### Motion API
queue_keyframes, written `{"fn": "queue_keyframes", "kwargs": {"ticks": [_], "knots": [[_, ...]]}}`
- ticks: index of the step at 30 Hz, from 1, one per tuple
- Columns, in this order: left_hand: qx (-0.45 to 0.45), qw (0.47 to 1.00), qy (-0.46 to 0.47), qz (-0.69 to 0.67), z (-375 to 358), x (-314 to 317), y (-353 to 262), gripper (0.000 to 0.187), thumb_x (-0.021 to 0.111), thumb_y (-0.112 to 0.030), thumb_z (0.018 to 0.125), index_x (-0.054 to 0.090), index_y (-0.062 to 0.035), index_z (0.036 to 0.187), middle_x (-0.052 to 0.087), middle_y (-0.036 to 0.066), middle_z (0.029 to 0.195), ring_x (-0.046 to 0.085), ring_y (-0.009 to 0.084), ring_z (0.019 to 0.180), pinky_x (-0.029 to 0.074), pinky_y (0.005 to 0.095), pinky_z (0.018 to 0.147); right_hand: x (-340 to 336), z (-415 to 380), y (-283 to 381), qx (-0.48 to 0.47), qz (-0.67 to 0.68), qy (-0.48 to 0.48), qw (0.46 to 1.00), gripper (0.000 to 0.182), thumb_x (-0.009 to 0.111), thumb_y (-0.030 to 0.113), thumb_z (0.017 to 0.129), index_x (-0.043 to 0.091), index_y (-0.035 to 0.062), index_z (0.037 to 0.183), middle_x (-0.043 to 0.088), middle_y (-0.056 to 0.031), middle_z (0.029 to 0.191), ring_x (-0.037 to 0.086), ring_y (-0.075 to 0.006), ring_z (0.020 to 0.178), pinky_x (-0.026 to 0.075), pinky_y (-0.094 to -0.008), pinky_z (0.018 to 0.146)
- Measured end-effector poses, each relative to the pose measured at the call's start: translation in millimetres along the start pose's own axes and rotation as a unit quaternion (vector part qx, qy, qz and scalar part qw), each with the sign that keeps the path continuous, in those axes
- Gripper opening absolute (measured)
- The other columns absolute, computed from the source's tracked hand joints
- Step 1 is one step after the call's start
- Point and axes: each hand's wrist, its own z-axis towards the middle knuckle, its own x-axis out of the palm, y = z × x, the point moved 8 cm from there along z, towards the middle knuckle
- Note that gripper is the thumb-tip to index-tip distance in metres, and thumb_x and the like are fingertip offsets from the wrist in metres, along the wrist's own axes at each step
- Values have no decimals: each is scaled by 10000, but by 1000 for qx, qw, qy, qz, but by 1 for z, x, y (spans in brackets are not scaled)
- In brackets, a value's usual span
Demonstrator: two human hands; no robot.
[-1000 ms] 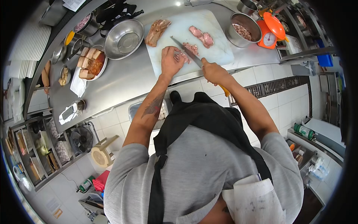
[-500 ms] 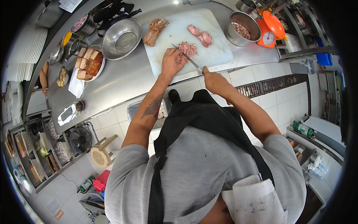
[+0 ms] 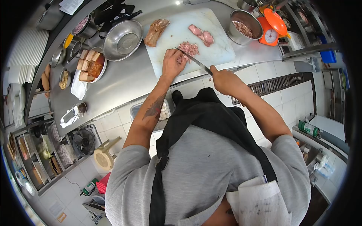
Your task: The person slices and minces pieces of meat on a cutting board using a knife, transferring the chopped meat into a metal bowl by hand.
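My right hand (image 3: pixel 227 82) grips the handle of a kitchen knife (image 3: pixel 200 64), its blade slanting up and left across the white cutting board (image 3: pixel 220 52). Curled fingers of my left hand (image 3: pixel 174 63) press on some meat (image 3: pixel 183 59) beside the blade; this meat is mostly hidden. Just beyond the blade lies a heap of small diced meat (image 3: pixel 189 48). Farther back on the board are pink meat slices (image 3: pixel 202 35) at the right and a larger browned chunk of meat (image 3: pixel 156 32) at the left.
Right of the board stand a steel pot (image 3: pixel 235 37) with chopped meat inside and an orange kitchen scale (image 3: pixel 270 35). To the left are a steel colander (image 3: pixel 124 40) and a white dish of pork belly blocks (image 3: pixel 90 67). The steel counter's front edge runs before me.
My right hand has drawn back to the right and the knife has slid with it. My left hand stays almost in place on the meat.
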Motion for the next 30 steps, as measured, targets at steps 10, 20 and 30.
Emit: {"fn": "queue_keyframes", "kwargs": {"ticks": [10,20,30], "knots": [[4,1000,20,-10,1,-1,1,138,747,-71,773,680,-37,889,665,118,950,616,345,954,548,442,845,45,75,0,5,69,-53,996,482,477,54,957,446,-52,1426,725,-343,1033,725,-505,976,570,-585,863],[-27,999,1,-20,-3,-4,10,115,728,-68,771,672,-46,869,656,106,910,624,320,934,540,428,838,8,13,-3,25,33,20,999,463,495,46,945,454,-68,1392,726,-331,997,725,-505,959,572,-581,855],[-16,1000,16,-20,-1,-7,6,98,724,-60,792,682,-42,878,671,117,932,626,339,940,545,438,839,50,62,-3,6,77,-49,996,492,485,62,958,453,-75,1430,728,-336,995,730,-485,963,575,-569,860]]}}
